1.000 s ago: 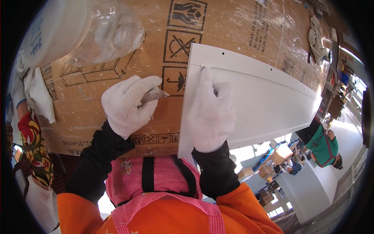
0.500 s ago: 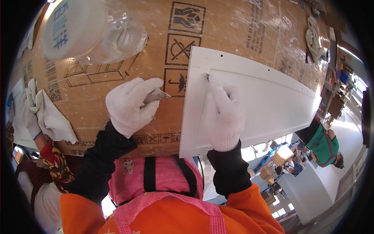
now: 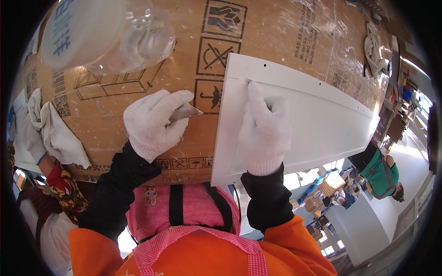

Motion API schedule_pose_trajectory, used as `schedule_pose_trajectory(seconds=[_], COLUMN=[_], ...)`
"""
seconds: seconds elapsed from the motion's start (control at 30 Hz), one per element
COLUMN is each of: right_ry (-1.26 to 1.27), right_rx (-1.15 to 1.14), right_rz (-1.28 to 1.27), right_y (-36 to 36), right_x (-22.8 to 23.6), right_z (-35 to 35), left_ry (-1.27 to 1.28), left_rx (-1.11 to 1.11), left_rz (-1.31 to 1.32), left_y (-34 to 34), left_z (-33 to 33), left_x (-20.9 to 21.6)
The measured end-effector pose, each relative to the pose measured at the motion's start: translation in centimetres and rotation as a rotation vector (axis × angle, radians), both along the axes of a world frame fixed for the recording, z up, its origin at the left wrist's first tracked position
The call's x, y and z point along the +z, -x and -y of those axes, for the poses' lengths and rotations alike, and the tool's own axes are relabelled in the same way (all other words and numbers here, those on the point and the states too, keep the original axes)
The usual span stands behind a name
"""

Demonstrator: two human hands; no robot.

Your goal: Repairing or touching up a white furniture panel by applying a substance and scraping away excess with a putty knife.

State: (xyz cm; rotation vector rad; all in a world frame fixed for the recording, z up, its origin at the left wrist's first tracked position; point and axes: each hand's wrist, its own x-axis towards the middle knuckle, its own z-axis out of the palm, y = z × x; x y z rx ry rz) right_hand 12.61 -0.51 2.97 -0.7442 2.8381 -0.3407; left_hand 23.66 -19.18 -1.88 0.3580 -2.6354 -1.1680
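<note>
While the pink apron [image 3: 154, 218] stays close against the near edge, the left hand [image 3: 152, 126] keeps its fingers closed on a pointed grey blade [image 3: 184, 112], almost exactly where it was half a second ago. The hands are apart, and the change is in the right hand [image 3: 264, 133]: its forefinger has slid a little farther up the white panel [image 3: 317, 122], toward the far left corner, and less of the small grey tip [image 3: 249, 81] now shows past it. I cannot tell whether the fingers grip that tip or merely cover it. The shift suggests the work is still on the groove by this corner, with the other blade kept ready. The panel lies on the box [image 3: 271, 23], its holed edge away from the body. Beyond, a bottle [image 3: 147, 39] stands at upper left, a co-worker's gloved hand [image 3: 33, 142] touches a cloth [image 3: 62, 133], and a person in green [image 3: 381, 175] is far right.
</note>
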Motion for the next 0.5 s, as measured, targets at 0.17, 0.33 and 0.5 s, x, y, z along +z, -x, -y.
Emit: schedule_pose_trajectory(seconds=[0.17,0.33,0.5], right_ry=[-0.161,-0.194,-0.252], right_rx=[-0.003,-0.005,-0.042], right_rz=[-0.010,0.038,0.083], right_y=[-0.9,-1.2,-1.7], right_x=[0.3,0.8,1.3], right_z=[1.2,2.1,2.6], left_ry=[0.007,0.021,0.012], left_rx=[0.008,0.007,0.002], left_rz=[-0.031,-0.025,-0.022], left_y=[0.2,0.2,0.5], left_z=[-0.2,-0.2,-0.4], left_x=[-0.1,0.2,0.2])
